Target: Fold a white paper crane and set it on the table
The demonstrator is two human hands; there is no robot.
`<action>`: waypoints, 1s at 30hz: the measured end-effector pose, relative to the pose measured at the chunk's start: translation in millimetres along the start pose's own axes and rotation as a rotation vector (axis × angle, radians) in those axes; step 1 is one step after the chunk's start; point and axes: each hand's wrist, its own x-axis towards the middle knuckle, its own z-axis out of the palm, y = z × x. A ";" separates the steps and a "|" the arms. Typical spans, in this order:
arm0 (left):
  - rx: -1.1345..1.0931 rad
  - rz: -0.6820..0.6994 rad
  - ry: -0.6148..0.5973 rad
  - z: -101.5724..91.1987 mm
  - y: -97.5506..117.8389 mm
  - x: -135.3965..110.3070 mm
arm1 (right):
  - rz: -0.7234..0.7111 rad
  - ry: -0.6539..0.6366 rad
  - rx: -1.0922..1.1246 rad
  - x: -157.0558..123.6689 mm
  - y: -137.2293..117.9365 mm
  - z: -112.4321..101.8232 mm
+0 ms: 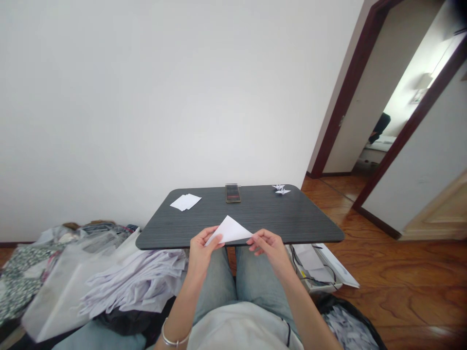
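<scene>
A sheet of white paper [230, 230], folded into a triangle, is held up over the near edge of the dark table [204, 224]. My left hand [205, 241] grips its left corner, with the thumb on the front face. At the right corner, the fingertips of my right hand [265, 241] pinch the paper's point. The triangle's peak points away from me. Farther back on the left lie several white paper sheets [185, 201], overlapping. Small folded paper cranes [282, 191] rest at the back right corner of the table.
A phone [232, 193] lies at the table's back edge, near the wall. On the left are piled clothes [134, 282] and a plastic bag [69, 287]. Below right are a box [315, 270] with papers and cables, and a black bag [350, 321] of paper scraps. A doorway stands at right.
</scene>
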 end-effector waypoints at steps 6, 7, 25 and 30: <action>0.012 -0.013 -0.045 3.6 -1.1 -2.0 | 0.027 -0.025 -0.003 0.1 0.0 4.1; 0.011 -0.011 -0.050 4.1 -1.5 -2.1 | 0.030 -0.023 0.006 -0.3 -0.4 4.8; 0.181 -0.073 -0.225 6.2 3.8 -5.2 | 0.024 -0.009 0.012 -0.3 3.1 4.7; 0.208 -0.081 -0.269 4.9 -0.1 -4.0 | 0.047 -0.030 0.016 0.2 4.8 4.3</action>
